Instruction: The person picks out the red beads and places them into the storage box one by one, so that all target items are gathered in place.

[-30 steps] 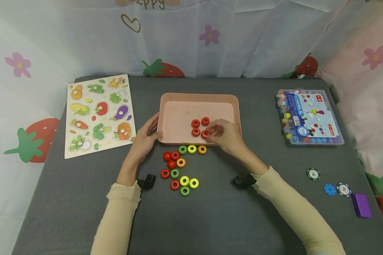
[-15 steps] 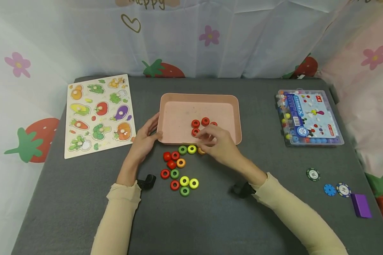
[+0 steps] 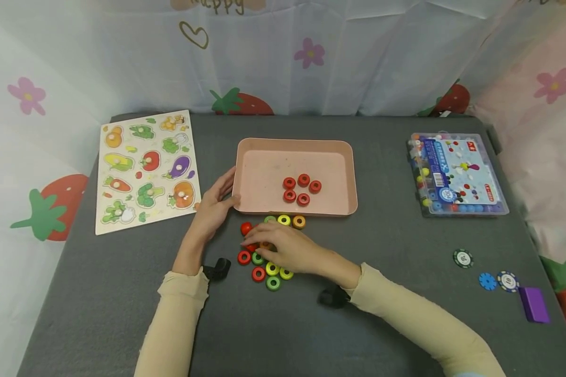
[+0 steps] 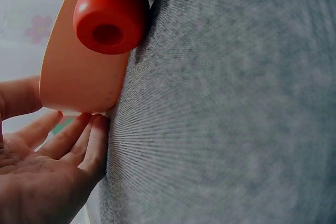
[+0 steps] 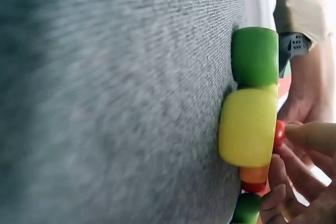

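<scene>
Five red rings point(image 3: 299, 180) sit in the pink tray point(image 3: 264, 162) in the middle of the frame, toward the tray's lower right part. They are fat and shiny, like tiny donuts, and each has a round dark hole facing up. They lie flat and close together.

Below the tray, more rings sit in a loose bunch on the gray table point(image 3: 245, 330). There are yellow rings point(image 3: 269, 272), green rings point(image 3: 273, 288), orange rings point(image 3: 303, 222) and more red ones. From the side, in the right wrist view, the yellow and green ones look smooth with rounded edges. One red bead point(image 3: 246, 229) at the upper left of the bunch shows no hole from above. The left wrist view has a big red one near the top, with its dark hole facing us.

The left hand point(image 3: 213, 207) is at the tray's left end. Its fingers are nearly straight and touch the tray's side, with the thumb apart from them by the near corner.

The right hand point(image 3: 285, 247) is over the bunch and hides some rings. Its pointing finger and thumb are a little bent, with a red bead point(image 3: 251, 247) at the tips. A fingertip touches red, but I cannot tell if they pinch it.
</scene>
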A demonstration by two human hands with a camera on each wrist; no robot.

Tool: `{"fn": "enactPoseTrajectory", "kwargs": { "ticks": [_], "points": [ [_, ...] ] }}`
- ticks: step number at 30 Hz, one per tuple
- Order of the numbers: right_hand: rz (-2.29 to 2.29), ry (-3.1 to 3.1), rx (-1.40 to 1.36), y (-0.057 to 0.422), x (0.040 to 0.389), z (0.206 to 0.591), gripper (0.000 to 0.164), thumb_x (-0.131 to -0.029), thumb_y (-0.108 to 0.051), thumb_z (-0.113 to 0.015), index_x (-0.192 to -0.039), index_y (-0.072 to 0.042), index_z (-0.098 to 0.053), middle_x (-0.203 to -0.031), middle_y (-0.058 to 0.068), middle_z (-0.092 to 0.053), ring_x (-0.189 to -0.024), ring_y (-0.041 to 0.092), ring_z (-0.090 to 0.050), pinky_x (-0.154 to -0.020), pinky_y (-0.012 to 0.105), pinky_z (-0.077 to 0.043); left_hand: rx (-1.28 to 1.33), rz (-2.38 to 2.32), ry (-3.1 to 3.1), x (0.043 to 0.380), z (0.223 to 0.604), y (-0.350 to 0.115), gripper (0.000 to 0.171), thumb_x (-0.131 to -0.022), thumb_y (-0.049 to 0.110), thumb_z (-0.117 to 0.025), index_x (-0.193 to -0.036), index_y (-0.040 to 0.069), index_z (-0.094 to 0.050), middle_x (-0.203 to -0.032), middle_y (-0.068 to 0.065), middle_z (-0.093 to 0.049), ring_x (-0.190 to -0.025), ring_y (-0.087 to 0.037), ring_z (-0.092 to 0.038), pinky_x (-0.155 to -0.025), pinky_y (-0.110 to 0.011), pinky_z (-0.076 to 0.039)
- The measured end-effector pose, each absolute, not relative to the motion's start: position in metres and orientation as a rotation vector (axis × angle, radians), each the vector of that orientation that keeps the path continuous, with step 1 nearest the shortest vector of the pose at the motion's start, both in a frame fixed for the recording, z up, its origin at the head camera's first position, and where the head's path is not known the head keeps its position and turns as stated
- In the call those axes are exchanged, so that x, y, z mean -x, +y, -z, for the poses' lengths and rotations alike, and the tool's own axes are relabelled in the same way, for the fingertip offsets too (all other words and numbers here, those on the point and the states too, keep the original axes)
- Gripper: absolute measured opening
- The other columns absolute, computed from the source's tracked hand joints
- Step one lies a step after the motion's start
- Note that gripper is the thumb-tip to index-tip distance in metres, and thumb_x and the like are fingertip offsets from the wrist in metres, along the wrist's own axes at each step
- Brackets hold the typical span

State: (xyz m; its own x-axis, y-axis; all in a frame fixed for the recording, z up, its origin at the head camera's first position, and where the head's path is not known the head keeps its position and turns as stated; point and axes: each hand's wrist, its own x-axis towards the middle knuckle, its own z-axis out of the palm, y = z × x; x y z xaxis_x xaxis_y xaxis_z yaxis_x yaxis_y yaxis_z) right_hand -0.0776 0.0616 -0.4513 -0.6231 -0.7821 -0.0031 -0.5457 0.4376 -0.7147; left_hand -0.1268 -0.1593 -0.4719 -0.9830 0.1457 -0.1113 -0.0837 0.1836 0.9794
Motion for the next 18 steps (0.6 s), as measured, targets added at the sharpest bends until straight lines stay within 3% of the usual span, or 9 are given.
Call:
{"fn": "enactPoseTrajectory", "kwargs": {
  "ticks": [12, 18],
  "points": [
    [0.943, 2.391, 1.039, 0.0534, 0.0799, 0.4501, 0.024, -0.093, -0.02, -0.072, -0.118, -0.019, -0.071, -0.112, -0.007, -0.063, -0.096, 0.011, -0.054, -0.079, 0.024, -0.046, -0.059, -1.889, 2.276, 0.1262, 0.4708, -0.1595, 0.062, -0.1, 0.004, -0.055, -0.157, 0.017, -0.034, -0.158, -0.006, -0.041, -0.146, -0.023, -0.037, -0.119, -0.046, -0.029],
    [0.897, 2.399, 1.094, 0.0522, 0.0806, 0.4521, 0.031, -0.095, -0.021, -0.07, -0.125, -0.016, -0.071, -0.11, -0.005, -0.06, -0.091, 0.009, -0.052, -0.075, 0.022, -0.046, -0.057, -1.883, 2.278, 0.1261, 0.4706, -0.159, 0.063, -0.1, 0.004, -0.055, -0.157, 0.017, -0.033, -0.158, -0.006, -0.041, -0.146, -0.022, -0.037, -0.119, -0.047, -0.029]
  ]
}}
